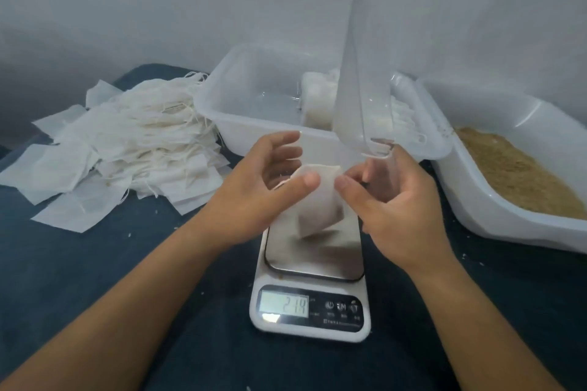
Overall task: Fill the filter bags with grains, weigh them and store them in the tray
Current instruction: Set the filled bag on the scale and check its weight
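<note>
Both hands up over the scale [313, 267]. Left hand [270, 181] pinching the filter bag [317, 203] top w/ thumb, right hand [394, 200] pinching other edge + gripping the clear scoop [355, 89]. Bag hangs just above scale plate, tray [222, 117] behind.

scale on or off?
On. The scale's display is lit and shows digits, roughly 219, blurred. The bag sits on or just over its platter.

The scale [309, 295] shows "219" on its lit display [283, 305]; the small labels by its buttons [342, 306] are too blurred to read.
</note>
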Demonstrator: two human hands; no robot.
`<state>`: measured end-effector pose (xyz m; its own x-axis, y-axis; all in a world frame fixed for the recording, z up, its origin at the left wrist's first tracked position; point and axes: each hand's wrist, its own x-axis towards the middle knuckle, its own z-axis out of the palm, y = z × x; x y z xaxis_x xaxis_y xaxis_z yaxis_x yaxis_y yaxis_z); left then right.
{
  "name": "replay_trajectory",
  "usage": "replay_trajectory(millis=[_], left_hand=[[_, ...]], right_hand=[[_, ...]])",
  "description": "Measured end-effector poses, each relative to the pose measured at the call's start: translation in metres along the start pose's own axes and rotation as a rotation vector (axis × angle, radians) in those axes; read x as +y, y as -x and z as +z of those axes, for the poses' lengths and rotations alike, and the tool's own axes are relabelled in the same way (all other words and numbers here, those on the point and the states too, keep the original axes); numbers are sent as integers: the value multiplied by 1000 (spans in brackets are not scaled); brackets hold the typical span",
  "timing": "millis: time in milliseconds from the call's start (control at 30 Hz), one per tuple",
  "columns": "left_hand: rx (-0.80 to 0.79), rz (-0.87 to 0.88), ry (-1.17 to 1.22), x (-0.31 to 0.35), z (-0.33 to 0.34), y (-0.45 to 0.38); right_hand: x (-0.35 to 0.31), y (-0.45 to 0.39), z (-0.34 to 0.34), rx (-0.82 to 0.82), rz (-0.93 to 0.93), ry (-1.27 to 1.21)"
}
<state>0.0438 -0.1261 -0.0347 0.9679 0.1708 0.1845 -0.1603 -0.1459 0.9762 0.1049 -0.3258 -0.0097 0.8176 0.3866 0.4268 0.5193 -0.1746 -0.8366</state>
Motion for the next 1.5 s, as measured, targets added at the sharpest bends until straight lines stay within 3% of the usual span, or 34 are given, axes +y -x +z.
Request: replay_trajectory(millis=[100, 200, 300, 500, 700, 867, 1067, 1233, 1500], left_hand=[[-204, -13, 91, 3, 5, 5], [-244, 20, 7, 8, 18, 8], [-67, 67, -144, 7, 23, 8], [185, 3, -335, -1, 16, 8], [214, 109, -508, -5, 12, 7], [187, 148, -476, 1, 13, 7], [217, 64, -439, -5, 15, 7], [178, 99, -433, 2, 16, 8], [224, 94, -411, -3, 13, 6]], right_hand=[[-15, 0, -1, 42, -26, -48], [-27, -4, -2, 68, -45, -38], [-33, -9, -4, 73, -59, -21], [-42, -14, -21, 69, -11, 154], [-28, -48, -99, 142, 262, 449], [26, -71, -210, 1, 470, 896], [45, -88, -297, -136, 712, 1127], [18, -95, -249, -318, 805, 1138], [44, -78, -220, -145, 781, 847]])
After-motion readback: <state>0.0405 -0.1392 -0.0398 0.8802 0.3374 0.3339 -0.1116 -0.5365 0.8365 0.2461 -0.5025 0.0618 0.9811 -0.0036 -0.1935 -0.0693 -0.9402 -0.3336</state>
